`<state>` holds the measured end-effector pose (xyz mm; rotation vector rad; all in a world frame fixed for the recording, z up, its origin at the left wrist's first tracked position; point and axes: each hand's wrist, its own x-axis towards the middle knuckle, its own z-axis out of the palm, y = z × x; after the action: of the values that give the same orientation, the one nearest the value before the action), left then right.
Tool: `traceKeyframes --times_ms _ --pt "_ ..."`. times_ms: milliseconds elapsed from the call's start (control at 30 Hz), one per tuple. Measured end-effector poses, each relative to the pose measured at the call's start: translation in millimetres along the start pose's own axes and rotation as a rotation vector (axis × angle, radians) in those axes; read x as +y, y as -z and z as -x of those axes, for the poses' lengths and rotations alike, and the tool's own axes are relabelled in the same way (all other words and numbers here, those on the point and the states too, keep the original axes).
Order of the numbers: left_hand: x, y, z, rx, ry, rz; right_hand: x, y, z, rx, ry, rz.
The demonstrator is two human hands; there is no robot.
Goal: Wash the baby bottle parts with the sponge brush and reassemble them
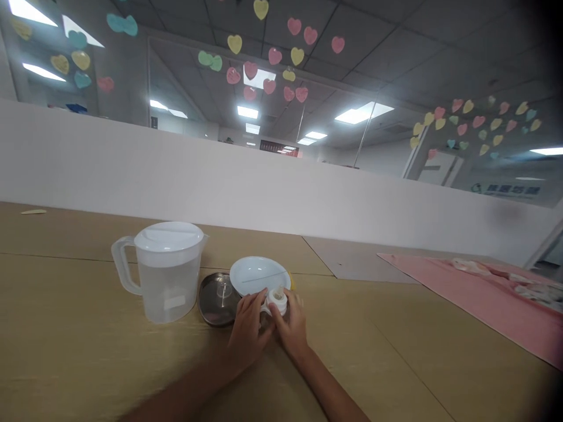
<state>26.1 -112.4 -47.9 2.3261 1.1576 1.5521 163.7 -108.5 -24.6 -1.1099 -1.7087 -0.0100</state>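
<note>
likely, the cap is being light and stiff, its clear tip maybe softer; its sides are offering the best hold. right hand's thumb and fingers are gripping it; left hand is sitting close, grip unclear. cap is showing white, round, between both hands' fingers, a dish lying just beyond.

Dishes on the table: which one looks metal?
The dark, shiny dish, seen between the pitcher and the left hand. The other, the white dish, is pale and sits farther back.
</note>
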Motion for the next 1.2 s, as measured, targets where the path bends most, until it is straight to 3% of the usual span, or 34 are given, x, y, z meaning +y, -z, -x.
traceKeyframes --times_ms 200,500,700,967,1200 --pt "-1 3.2 -5 -0.036 0.076 0.095 -1 5 0 -0.013 0.048 -0.036" --pt "-7 -6.6 -6 -0.050 0.063 0.142 11 11 0 -0.022 0.166 0.050" --pt "-4 -2.2 -8 -0.063 0.084 0.153 14 12 -3 -0.055 0.186 0.047" --pt "1 5.5 -9 -0.087 0.084 0.080 -4 9 -7 -0.093 -0.005 -0.040" --pt "3 4.9 -6 -0.091 0.077 0.011 -10 8 -16 -0.118 -0.200 -0.375"
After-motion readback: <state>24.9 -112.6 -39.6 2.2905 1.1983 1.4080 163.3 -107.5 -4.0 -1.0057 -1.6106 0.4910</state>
